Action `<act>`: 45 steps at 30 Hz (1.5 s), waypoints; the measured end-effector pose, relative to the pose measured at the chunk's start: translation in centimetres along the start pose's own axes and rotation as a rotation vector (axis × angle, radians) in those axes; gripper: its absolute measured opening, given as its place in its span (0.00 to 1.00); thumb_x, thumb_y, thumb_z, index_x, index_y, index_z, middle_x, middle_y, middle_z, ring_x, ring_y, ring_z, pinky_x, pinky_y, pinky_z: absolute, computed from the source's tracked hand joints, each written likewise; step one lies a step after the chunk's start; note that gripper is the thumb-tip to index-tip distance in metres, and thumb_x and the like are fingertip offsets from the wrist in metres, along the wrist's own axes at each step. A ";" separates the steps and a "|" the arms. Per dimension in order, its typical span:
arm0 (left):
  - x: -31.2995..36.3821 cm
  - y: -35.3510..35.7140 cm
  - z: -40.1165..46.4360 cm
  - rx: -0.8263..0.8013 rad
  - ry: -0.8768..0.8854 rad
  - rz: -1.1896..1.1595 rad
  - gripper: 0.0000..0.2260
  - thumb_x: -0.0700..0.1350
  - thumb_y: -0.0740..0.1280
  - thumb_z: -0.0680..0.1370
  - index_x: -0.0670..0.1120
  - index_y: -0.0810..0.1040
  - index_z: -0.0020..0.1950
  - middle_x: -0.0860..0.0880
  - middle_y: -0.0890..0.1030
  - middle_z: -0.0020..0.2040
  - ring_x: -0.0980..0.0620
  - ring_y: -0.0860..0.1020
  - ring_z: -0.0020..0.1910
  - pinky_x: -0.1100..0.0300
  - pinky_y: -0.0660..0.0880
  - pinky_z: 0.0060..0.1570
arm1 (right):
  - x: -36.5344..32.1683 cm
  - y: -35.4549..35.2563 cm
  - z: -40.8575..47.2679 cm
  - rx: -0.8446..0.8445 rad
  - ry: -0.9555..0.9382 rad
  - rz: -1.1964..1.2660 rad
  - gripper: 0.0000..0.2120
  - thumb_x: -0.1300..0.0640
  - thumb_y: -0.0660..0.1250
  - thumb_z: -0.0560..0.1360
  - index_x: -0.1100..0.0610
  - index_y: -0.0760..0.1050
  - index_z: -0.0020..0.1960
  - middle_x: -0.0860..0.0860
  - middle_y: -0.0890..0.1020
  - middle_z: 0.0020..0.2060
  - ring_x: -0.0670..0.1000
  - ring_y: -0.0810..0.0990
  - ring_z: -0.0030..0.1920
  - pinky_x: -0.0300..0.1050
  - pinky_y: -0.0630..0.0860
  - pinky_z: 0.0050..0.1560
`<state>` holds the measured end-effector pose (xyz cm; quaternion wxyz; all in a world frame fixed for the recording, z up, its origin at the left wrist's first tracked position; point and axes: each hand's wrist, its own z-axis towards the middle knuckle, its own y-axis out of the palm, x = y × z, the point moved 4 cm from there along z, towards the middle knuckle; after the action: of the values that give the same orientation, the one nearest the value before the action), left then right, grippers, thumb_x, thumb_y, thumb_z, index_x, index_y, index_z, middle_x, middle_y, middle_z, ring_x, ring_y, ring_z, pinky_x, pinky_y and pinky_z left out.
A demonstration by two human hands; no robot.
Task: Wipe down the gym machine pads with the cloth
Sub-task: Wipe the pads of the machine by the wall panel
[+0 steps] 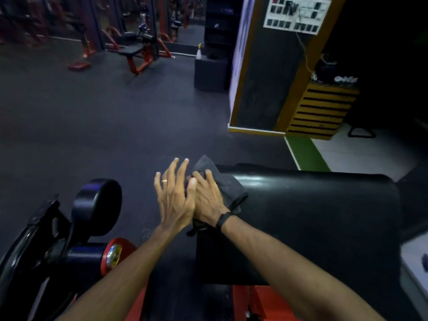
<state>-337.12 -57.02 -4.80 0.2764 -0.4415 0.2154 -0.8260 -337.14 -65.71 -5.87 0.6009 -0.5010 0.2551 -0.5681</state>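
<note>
A large black gym machine pad (312,216) fills the lower right of the head view. A dark grey cloth (225,185) lies over the pad's left end. My right hand (207,198) lies flat on the cloth and presses it against the pad; a black band sits on its wrist. My left hand (174,193) hovers just left of the right hand with its fingers spread and straight; its thumb touches the right hand's fingers. It wears a ring and holds nothing.
A black round roller pad (97,207) on the machine's arm stands at lower left, with a red frame part (115,253) beside it. A spray bottle (198,52) sits on a dark box (209,72) far ahead. A pillar (266,72) rises at right; other machines (136,49) stand far back.
</note>
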 end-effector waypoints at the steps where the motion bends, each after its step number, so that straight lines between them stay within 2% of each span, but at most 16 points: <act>1: 0.7 -0.1 0.4 0.033 0.009 -0.009 0.26 0.55 0.51 0.82 0.47 0.67 0.77 0.45 0.65 0.78 0.50 0.65 0.76 0.43 0.50 0.77 | 0.5 -0.3 0.7 0.010 0.009 0.013 0.16 0.43 0.65 0.76 0.48 0.80 0.59 0.46 0.81 0.48 0.51 0.75 0.56 0.55 0.62 0.61; 4: 2.9 0.0 1.2 0.097 0.061 -0.024 0.25 0.54 0.52 0.82 0.46 0.67 0.77 0.45 0.63 0.79 0.51 0.64 0.76 0.43 0.49 0.78 | 2.0 -0.2 2.1 0.014 0.065 0.054 0.14 0.44 0.61 0.78 0.47 0.79 0.60 0.47 0.80 0.52 0.51 0.73 0.56 0.56 0.64 0.55; 7: 4.6 0.7 1.7 0.109 0.102 -0.041 0.26 0.55 0.51 0.82 0.46 0.67 0.76 0.45 0.64 0.78 0.50 0.64 0.76 0.43 0.50 0.77 | 4.2 -0.7 3.4 0.034 0.203 0.073 0.11 0.47 0.59 0.79 0.48 0.78 0.56 0.48 0.79 0.51 0.52 0.73 0.55 0.55 0.65 0.51; 10: 5.8 2.2 1.8 0.072 0.121 -0.049 0.26 0.55 0.51 0.82 0.46 0.67 0.77 0.45 0.63 0.79 0.49 0.64 0.76 0.44 0.49 0.77 | 7.6 -1.2 3.4 0.014 0.389 0.131 0.14 0.42 0.56 0.78 0.46 0.77 0.52 0.49 0.80 0.48 0.53 0.74 0.53 0.55 0.64 0.50; 12: 6.7 3.3 2.0 0.052 0.140 -0.058 0.25 0.54 0.53 0.82 0.46 0.67 0.77 0.45 0.63 0.79 0.49 0.64 0.76 0.44 0.48 0.78 | 10.6 -1.4 1.6 0.007 0.497 0.191 0.17 0.38 0.57 0.74 0.45 0.79 0.52 0.50 0.80 0.48 0.54 0.73 0.53 0.55 0.63 0.50; 18: 13.0 9.8 2.4 -0.099 0.270 -0.058 0.25 0.54 0.54 0.81 0.46 0.69 0.75 0.44 0.65 0.78 0.46 0.66 0.75 0.44 0.49 0.78 | 24.0 -1.9 -8.7 0.022 0.814 0.049 0.22 0.38 0.61 0.67 0.46 0.81 0.55 0.53 0.81 0.51 0.57 0.73 0.55 0.56 0.63 0.53; 26: 23.9 19.6 1.1 -0.413 0.643 0.110 0.26 0.59 0.54 0.80 0.48 0.70 0.75 0.44 0.65 0.77 0.45 0.66 0.75 0.42 0.48 0.78 | 36.9 -2.4 -21.3 0.147 1.221 -0.030 0.20 0.40 0.67 0.68 0.44 0.79 0.58 0.52 0.77 0.53 0.58 0.72 0.57 0.58 0.64 0.55; 31: 28.6 23.6 -0.2 -0.500 0.955 0.217 0.28 0.60 0.56 0.80 0.48 0.70 0.75 0.42 0.65 0.78 0.42 0.65 0.76 0.39 0.50 0.77 | 42.6 -2.1 -27.0 0.201 1.410 0.030 0.23 0.40 0.68 0.71 0.43 0.76 0.65 0.54 0.76 0.60 0.59 0.70 0.63 0.58 0.66 0.57; 36: 28.2 26.5 -1.4 -0.534 1.110 0.343 0.30 0.64 0.53 0.81 0.50 0.65 0.78 0.41 0.61 0.80 0.41 0.62 0.78 0.38 0.48 0.77 | 45.1 -1.3 -28.8 0.208 1.449 0.348 0.29 0.34 0.67 0.71 0.40 0.71 0.70 0.56 0.78 0.59 0.60 0.74 0.63 0.55 0.72 0.59; 42: 28.3 26.6 -1.9 -0.511 1.221 0.371 0.32 0.66 0.53 0.80 0.51 0.62 0.80 0.42 0.59 0.81 0.41 0.60 0.79 0.37 0.46 0.78 | 42.4 -0.2 -32.6 0.402 1.532 0.424 0.35 0.30 0.65 0.71 0.43 0.70 0.73 0.55 0.79 0.58 0.58 0.76 0.63 0.57 0.74 0.61; 45: 28.2 26.6 -2.3 -0.504 1.301 0.351 0.32 0.66 0.53 0.80 0.50 0.63 0.80 0.42 0.58 0.81 0.42 0.60 0.79 0.37 0.45 0.78 | 39.7 0.9 -36.2 0.465 1.609 0.428 0.41 0.25 0.60 0.67 0.46 0.71 0.73 0.54 0.80 0.57 0.57 0.77 0.63 0.57 0.74 0.61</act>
<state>-344.94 -95.06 -4.73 0.1104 0.1307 0.5884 -0.7903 -359.53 -114.42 -9.55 0.4191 0.2479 0.5689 -0.6627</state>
